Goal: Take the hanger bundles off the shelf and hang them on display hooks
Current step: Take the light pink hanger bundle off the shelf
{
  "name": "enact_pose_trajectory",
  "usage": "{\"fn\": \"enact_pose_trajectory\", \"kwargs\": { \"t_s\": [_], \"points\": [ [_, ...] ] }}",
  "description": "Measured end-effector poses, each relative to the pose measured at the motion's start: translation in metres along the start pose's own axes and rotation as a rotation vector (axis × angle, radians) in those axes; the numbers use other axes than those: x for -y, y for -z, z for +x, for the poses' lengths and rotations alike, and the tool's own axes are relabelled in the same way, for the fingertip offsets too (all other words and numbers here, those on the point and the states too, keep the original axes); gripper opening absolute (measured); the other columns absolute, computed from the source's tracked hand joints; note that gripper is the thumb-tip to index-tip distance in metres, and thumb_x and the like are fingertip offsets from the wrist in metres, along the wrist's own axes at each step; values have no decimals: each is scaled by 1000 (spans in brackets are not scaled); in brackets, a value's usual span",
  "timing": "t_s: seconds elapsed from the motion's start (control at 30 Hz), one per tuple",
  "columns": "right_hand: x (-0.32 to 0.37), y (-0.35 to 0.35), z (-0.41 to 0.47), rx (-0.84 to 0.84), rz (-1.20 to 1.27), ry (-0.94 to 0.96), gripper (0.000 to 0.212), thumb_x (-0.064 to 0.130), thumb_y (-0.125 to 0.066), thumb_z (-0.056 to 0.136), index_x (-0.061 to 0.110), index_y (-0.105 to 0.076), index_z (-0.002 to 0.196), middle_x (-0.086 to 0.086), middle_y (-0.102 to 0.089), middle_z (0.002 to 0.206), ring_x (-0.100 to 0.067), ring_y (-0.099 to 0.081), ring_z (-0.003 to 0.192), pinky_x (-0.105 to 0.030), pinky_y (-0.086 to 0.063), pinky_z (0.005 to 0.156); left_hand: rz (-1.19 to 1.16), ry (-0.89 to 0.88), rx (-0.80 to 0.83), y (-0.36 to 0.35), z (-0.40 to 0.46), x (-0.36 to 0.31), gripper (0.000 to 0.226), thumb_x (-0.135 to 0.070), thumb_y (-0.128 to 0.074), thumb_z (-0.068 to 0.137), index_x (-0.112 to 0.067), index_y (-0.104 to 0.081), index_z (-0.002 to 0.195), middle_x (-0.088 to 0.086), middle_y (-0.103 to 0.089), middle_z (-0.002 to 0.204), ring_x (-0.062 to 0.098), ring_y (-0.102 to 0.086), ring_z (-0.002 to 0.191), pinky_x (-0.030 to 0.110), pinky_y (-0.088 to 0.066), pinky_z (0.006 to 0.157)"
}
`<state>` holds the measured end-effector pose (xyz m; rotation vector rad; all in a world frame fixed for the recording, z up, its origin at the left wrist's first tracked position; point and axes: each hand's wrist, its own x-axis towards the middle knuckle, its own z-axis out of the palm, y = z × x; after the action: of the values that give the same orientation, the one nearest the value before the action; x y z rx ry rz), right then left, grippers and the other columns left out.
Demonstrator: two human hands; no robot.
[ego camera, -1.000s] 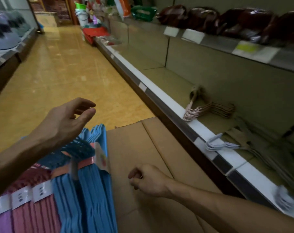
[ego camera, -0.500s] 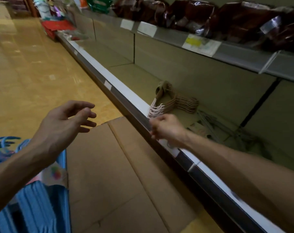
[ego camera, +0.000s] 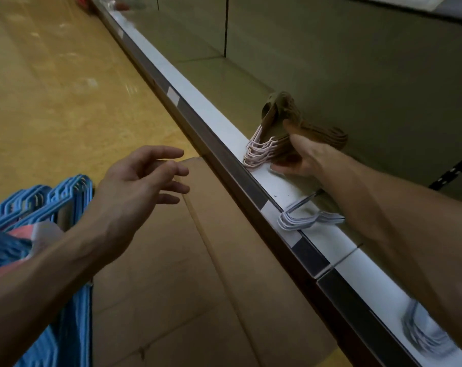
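Reaching onto the shelf (ego camera: pixel 224 133), I have my right hand (ego camera: pixel 301 157) on the pink bundle (ego camera: pixel 267 147), which lies on the low shelf just behind its pale front edge, on the right of the scene. Step in hand, as I judge it: the pick-up, first half of the task; nothing hung yet, and no display hook in sight. Fingers of the right hand: curled round the bundle's near end, thumb on top, the rest underneath; whether the grip has fully closed I cannot tell. Left hand (ego camera: pixel 137 186): open, fingers spread and slightly bent, holding nothing, hovering over the cardboard (ego camera: pixel 171 274). Bundle: thin wire hangers, pink-coated, stacked flat, hooks fanned toward the shelf edge, shoulders wrapped in a brown ridged sleeve, paper or card by the look. Next move, by my judgement: lift it clear of the lip without snagging the hooks, then find a hook to take it. Also on the shelf, nearer: a white bundle (ego camera: pixel 304 219), same wire build, partly under my forearm. Near left: blue hangers (ego camera: pixel 52 205), smooth and glossy, packed upright. Cardboard: flat, matt, creased.
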<state>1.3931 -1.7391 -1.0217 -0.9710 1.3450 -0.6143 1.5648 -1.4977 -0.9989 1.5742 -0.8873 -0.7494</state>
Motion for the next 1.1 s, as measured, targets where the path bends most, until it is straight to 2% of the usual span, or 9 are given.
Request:
{"fn": "enact_pose_trajectory", "kwargs": {
  "t_s": [0.17,0.27,0.4,0.5,0.6,0.7,0.87,1.0,1.1],
  "points": [
    [-4,-8,22,-53,-92,-28,21,36,-59,96,17,-62,88,-6,-68,87,-17,-65,76,-35,-60,49,-42,12,0,-18,12,7,22,-16,-53,100,-24,-63,118,-5,-73,95,16,-73,89,34,-59,77],
    [-4,-9,27,-73,-72,-8,23,31,-52,97,16,-61,82,-5,-66,81,-18,-64,75,-32,-59,58,-48,19,28,-23,12,11,23,-17,-53,100,-23,-63,119,-2,-73,99,17,-73,90,33,-58,76],
    [-6,-6,24,-90,63,-2,17,24,-53,93,14,-65,88,-5,-69,80,-19,-66,73,-33,-57,72,-43,41,53,-21,9,16,23,-16,-52,100,-22,-63,119,0,-71,103,19,-72,91,36,-57,79],
    [-8,-2,23,-171,164,15,19,19,-51,93,11,-64,81,-7,-70,75,-22,-69,71,-34,-58,73,-67,52,58,-16,7,14,24,-15,-51,100,-21,-63,119,3,-71,104,22,-72,92,39,-56,80],
    [-9,9,38,-223,205,63,29,31,-58,82,11,-72,97,-8,-76,88,-28,-74,84,-40,-60,82,-77,55,67,-12,6,12,23,-15,-52,100,-22,-64,118,2,-72,103,22,-73,90,39,-57,80],
    [-7,17,35,-263,171,114,30,26,-64,72,11,-73,96,-11,-76,89,-31,-74,85,-44,-61,78,-76,54,90,-9,4,9,23,-17,-52,100,-24,-64,118,0,-72,101,20,-73,89,37,-58,79],
    [-3,7,-8,-291,206,193,7,12,-59,90,8,-64,89,-8,-66,82,-21,-65,69,-29,-55,60,-66,49,95,-1,-1,5,23,-17,-52,99,-25,-63,118,1,-72,102,20,-73,88,38,-58,79],
    [-4,5,-19,-268,245,258,20,17,-57,94,13,-57,74,-1,-62,74,-17,-61,64,-20,-49,45,-55,49,77,7,-4,2,22,-18,-53,99,-26,-64,116,0,-72,101,21,-73,88,40,-58,81],
    [-1,6,-28,-222,267,240,14,13,-61,87,14,-57,72,-3,-61,70,-18,-62,61,-25,-53,57,-42,47,45,15,-5,0,23,-18,-54,99,-25,-63,118,-1,-72,101,19,-73,89,39,-58,80]
  ]
}}
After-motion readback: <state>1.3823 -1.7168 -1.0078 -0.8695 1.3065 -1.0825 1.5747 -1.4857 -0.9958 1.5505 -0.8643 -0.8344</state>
